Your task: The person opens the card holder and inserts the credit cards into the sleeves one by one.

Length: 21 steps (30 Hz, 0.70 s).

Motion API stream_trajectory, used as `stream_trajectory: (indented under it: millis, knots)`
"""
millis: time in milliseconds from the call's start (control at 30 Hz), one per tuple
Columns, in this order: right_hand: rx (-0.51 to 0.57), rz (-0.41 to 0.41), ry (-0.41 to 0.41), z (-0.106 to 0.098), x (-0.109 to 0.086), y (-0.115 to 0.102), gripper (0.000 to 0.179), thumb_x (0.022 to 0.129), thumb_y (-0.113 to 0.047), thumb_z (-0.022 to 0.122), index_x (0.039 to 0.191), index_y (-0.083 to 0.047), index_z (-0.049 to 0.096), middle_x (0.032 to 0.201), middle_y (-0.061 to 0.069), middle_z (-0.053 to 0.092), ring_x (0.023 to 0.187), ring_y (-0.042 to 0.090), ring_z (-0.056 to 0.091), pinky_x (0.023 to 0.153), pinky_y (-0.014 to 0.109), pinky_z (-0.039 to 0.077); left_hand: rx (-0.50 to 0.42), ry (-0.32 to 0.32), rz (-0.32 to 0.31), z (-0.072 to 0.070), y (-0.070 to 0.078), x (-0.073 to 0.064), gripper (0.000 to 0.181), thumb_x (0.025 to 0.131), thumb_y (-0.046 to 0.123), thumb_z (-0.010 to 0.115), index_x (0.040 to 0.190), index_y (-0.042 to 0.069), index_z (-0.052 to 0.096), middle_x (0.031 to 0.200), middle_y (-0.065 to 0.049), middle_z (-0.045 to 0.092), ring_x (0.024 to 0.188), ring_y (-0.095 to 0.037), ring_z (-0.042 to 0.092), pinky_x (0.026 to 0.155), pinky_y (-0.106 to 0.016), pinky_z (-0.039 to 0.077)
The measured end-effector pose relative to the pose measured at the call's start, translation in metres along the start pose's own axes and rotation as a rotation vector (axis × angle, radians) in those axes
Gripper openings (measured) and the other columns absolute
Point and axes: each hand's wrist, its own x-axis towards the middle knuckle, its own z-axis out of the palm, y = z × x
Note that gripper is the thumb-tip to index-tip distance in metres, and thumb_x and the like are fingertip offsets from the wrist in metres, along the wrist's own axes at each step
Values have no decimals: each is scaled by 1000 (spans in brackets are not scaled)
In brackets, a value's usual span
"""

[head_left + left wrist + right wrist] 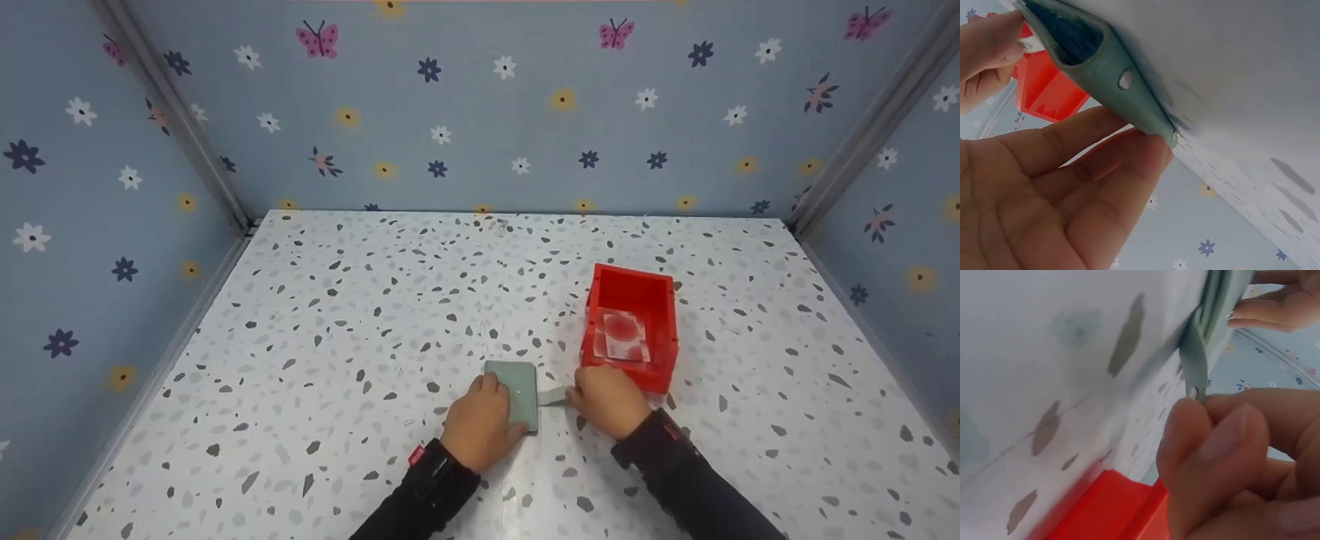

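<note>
A sage-green folding wallet (pixel 523 390) lies on the speckled tabletop, its closing strap (pixel 553 397) sticking out to the right. My left hand (pixel 478 426) holds the wallet from its left side, fingers near the top and thumb at the lower edge. Between the thumb and fingertips of my right hand (pixel 611 401) is the end of the strap, pulled out sideways. A metal snap (pixel 1126 79) shows on the wallet in the left wrist view, with a dark blue inside visible through the fold. The right wrist view shows the strap (pixel 1193 363) running from the wallet to the pinching fingertips.
Just beyond my right hand stands a red open box (pixel 667 330), with a red-and-white printed piece (pixel 622 334) inside. Flower-patterned blue panels (pixel 502 105) border the white speckled table (pixel 337 315) at the back and both sides.
</note>
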Motion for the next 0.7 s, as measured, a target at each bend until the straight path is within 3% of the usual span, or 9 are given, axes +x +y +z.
stream_trajectory:
  millis: [133, 233, 333, 467, 700]
  knots:
    - [-28, -16, -13, 4, 3, 0, 14, 85, -18, 75, 90, -9, 67, 61, -1, 59, 55, 15, 54, 60, 29, 53, 31, 14, 2, -1, 2, 1, 62, 79, 47, 75, 108, -7, 65, 109, -18, 62, 98, -29, 62, 68, -37, 60]
    - [-35, -38, -45, 6, 5, -1, 20, 85, -19, 75, 101, -8, 67, 68, 1, 64, 62, 16, 60, 67, 31, 58, 50, 6, 9, -1, 4, 3, 61, 79, 49, 74, 108, -5, 65, 110, -19, 62, 100, -30, 60, 70, -37, 59]
    - [-41, -62, -62, 8, 7, -2, 29, 86, -19, 74, 112, -8, 67, 83, 5, 71, 76, 19, 67, 78, 37, 61, 52, -30, 53, 0, 6, 5, 64, 79, 50, 74, 116, -1, 62, 120, -20, 60, 112, -34, 58, 84, -40, 58]
    - [-78, -103, -52, 11, 8, -3, 29, 86, -14, 73, 113, -6, 67, 96, 10, 74, 89, 25, 70, 85, 42, 59, 38, -111, 105, 2, 10, 8, 68, 80, 50, 72, 132, 8, 58, 139, -19, 53, 129, -40, 50, 106, -47, 47]
    - [-100, -116, -70, 13, 9, -4, 32, 86, -9, 72, 117, -3, 66, 100, 14, 73, 94, 29, 70, 86, 44, 59, 43, -135, 115, 4, 13, 11, 52, 85, 42, 69, 131, 19, 62, 148, -15, 48, 134, -44, 45, 109, -54, 42]
